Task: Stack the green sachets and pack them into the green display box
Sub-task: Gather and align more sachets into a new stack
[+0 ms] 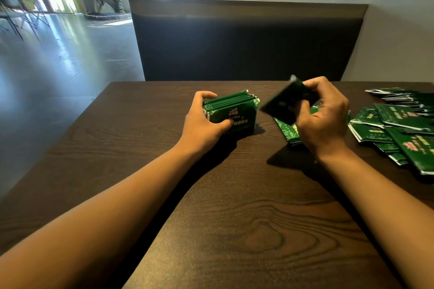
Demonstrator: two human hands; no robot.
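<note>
body: two bare forearms | left hand (206,122) bare | right hand (321,119) bare | no sleeves, rings or watch visible

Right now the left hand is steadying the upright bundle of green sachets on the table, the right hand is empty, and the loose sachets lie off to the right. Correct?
Not quite: the right hand is not empty. The head view shows it gripping a blurred green sachet above the table. The rest stands: the left hand steadies the upright bundle, and the loose sachets lie to the right.
</note>
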